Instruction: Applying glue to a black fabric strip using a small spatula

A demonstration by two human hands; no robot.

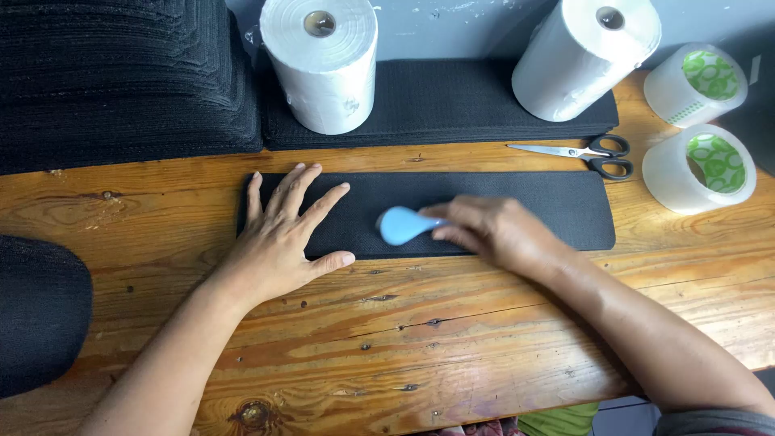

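Note:
A long black fabric strip lies flat across the wooden table. My left hand presses flat on the strip's left end, fingers spread. My right hand holds a small light-blue rounded tool against the strip near its middle; the tool's handle end is hidden under my fingers and it looks slightly blurred.
A tall stack of black fabric stands at the back left, and a lower stack carries two white film rolls. Scissors and two clear tape rolls lie at right. A dark curved piece sits at the left edge.

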